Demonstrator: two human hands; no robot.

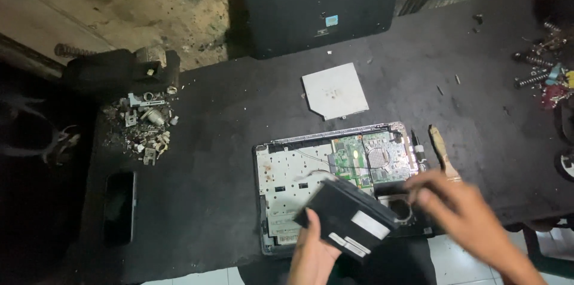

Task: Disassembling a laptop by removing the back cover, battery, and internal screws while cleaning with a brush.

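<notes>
**Bkgd items, non-handled**

Black counter point(227, 159), dusty. Flat grey optical drive point(335, 90) lies near center. Big black panel point(311, 4) leans at far edge w/ pale sticker. Far left: pile of small metal scraps point(145, 123) beside a dark bulky block point(119, 70). Dark phone point(119, 206) lies face up near left edge. Wooden-handled brush point(441, 150) right of center. Screws & springs point(541, 64) at far right.

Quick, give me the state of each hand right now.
Left hand: closed on the lower edge of a black rectangular battery pack, held over the opened laptop.
Right hand: blurred, fingers at the pack's far end; grip cannot be told.
</notes>
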